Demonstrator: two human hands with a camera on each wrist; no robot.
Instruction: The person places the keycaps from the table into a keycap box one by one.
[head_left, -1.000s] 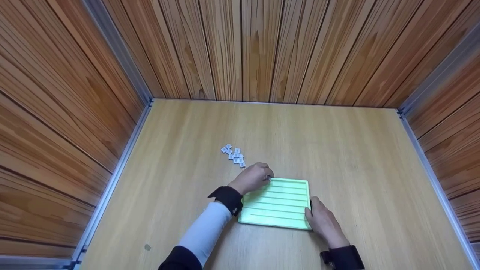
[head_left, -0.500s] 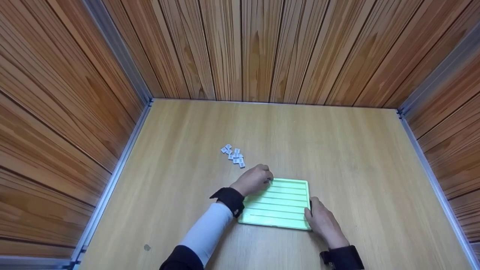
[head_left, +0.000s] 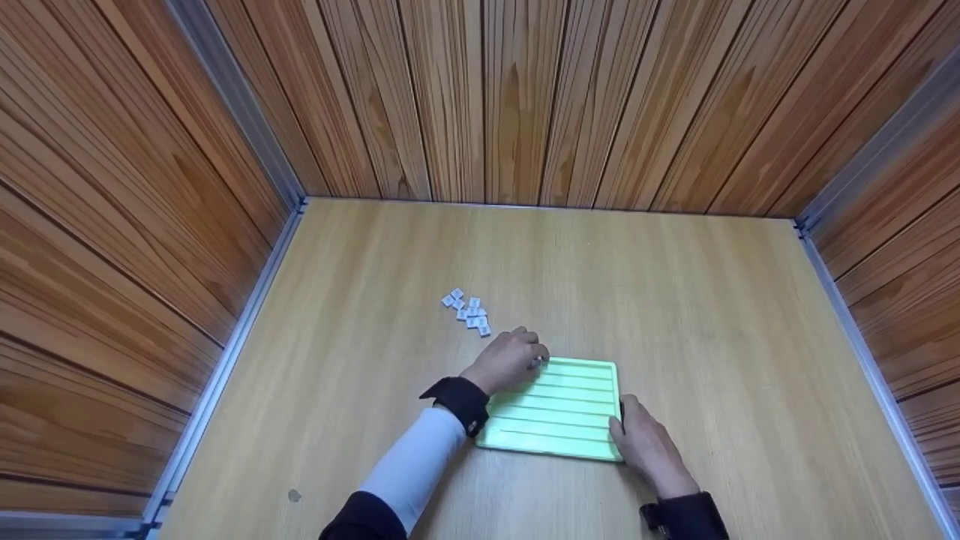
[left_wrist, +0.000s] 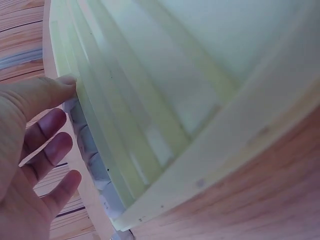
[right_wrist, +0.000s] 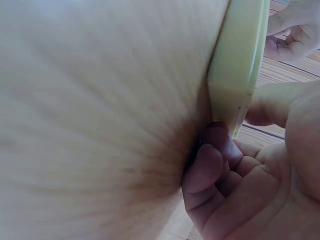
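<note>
Wood-plank walls stand along the far, left and right edges of a pale wooden counter. On it a light green tray, ridged into slots, lies toward the near edge, about midway between the left and right edges. A white sleeve and a black band lead to the left hand, which reaches over the tray's far left corner; its thumb and forefinger seem to pinch a small tile at the tray's far edge, the other fingers loosely apart. The right hand grips the tray's right edge toward the near right corner, thumb on top. Past the tray's far left corner, toward the counter's far edge, loose tiles lie in a straggling cluster, their marks too small to read

The tile could seat crooked or ride up on its neighbour if the thumb presses before it sits square in the slot. A slack right hand could let the tray slide under that push, and a careless left wrist might jog the tiles already placed

The head view gives the whole spread of loose tiles, which the wrist views do not, yet there the left hand covers the filled slot. The left wrist view shows it: a row of tiles running from the corner up to the thumb. The right wrist view shows fingers curled low against the tray's side; whether they reach underneath, I cannot tell
</note>
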